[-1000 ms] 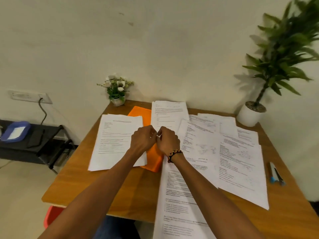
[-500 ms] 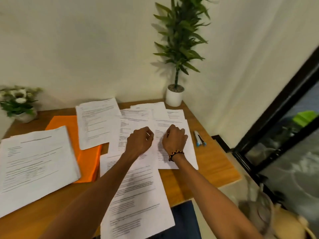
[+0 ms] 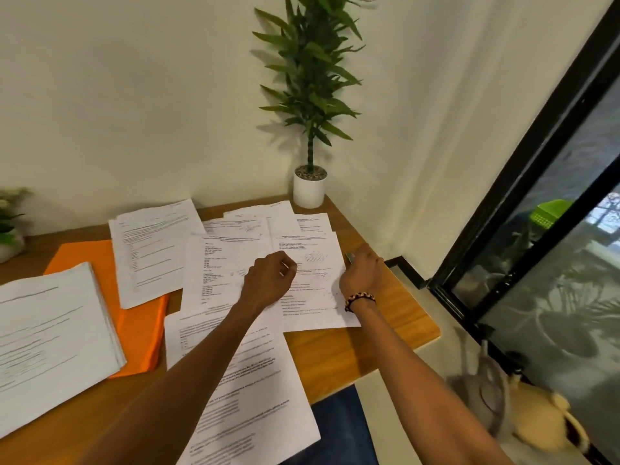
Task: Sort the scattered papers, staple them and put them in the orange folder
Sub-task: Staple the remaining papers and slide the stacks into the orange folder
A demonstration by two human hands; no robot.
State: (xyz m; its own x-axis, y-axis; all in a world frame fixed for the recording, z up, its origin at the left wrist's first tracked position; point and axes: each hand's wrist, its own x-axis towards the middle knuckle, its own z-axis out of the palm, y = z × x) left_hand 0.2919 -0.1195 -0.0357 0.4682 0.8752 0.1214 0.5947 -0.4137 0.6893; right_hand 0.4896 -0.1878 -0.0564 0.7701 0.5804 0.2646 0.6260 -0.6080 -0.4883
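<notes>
A wooden desk stands against a pale wall and carries the scattered papers, which overlap one another across its middle and far right. At its left a thick stack of sheets lies partly over the orange folder, and another single sheet covers the folder's far corner. A tall plant in a white pot stands at the desk's far right corner; a smaller flowering plant sits at the far left edge of view. The left hand rests on the middle sheets with its fingers curled under; whether it pinches anything cannot be told. The right hand, a beaded bracelet on its wrist, sits at the right edge of the papers, its fingers curled round a small grey object that may be the stapler, mostly hidden
</notes>
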